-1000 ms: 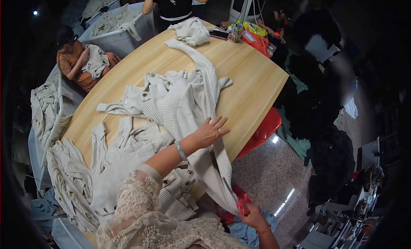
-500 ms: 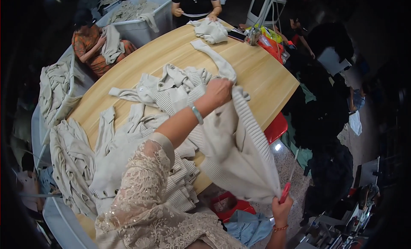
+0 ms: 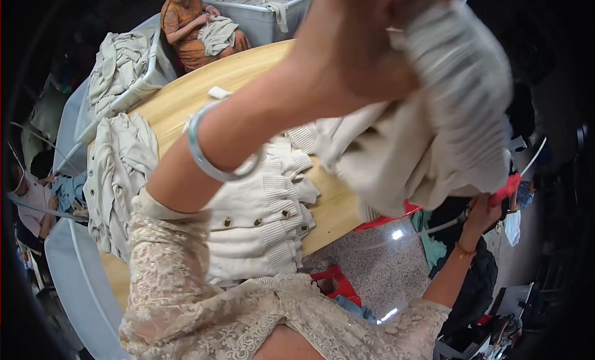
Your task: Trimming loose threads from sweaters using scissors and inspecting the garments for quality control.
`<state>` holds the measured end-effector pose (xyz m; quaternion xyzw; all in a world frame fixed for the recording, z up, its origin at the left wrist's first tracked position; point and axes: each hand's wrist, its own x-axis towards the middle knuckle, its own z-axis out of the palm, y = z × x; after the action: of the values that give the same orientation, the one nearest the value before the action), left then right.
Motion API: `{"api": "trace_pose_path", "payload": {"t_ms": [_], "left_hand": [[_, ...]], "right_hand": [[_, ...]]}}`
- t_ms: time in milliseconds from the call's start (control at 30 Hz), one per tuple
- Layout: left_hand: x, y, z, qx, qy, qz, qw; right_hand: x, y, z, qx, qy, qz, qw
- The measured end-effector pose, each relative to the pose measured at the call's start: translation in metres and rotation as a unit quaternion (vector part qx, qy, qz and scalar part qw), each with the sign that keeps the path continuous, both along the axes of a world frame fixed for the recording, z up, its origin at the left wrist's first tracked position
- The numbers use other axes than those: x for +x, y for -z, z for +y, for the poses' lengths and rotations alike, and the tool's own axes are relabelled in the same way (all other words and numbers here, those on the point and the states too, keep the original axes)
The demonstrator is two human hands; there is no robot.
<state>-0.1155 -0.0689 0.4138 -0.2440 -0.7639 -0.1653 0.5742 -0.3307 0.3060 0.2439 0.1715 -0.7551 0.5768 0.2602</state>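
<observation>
Cream knit garment: raised in the air btwn both hands, R of centre, in front of table edge; ribbed band motion-blurred. L hand: high at top of view, w/ fingers closed on the garment's upper part; fingertips blurred & partly cut off. Pale bangle circles the L forearm nr. the wrist. R hand: lower & farther out, fingers wrapped round a red-handled tool w/ thin pale shaft pointing up & outward; hand is at the garment's lower corner, but cannot tell if fingers also pinch the fabric.

Wooden table bears a buttoned garment stack nr. the wearer's body & a 2nd garment pile at far L. Bkgd: seated co-worker w/ pale cloth in hands, beside grey bin. Red stool below table edge.
</observation>
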Motion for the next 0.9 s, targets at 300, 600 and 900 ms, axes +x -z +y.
{"api": "trace_pose_path", "payload": {"t_ms": [300, 600, 900], "left_hand": [[0.100, 0.258, -0.112, 0.057, -0.110, -0.565, 0.816], [0.054, 0.258, 0.002, 0.182, 0.121, -0.649, 0.728], [0.094, 0.084, 0.040, 0.638, 0.468, -0.170, 0.588]], "right_hand": [[0.012, 0.023, -0.064, 0.094, -0.058, -0.091, 0.990], [-0.074, 0.041, -0.015, 0.140, 0.006, -0.133, 0.981], [-0.082, -0.033, -0.166, 0.113, -0.203, -0.046, 0.972]]}}
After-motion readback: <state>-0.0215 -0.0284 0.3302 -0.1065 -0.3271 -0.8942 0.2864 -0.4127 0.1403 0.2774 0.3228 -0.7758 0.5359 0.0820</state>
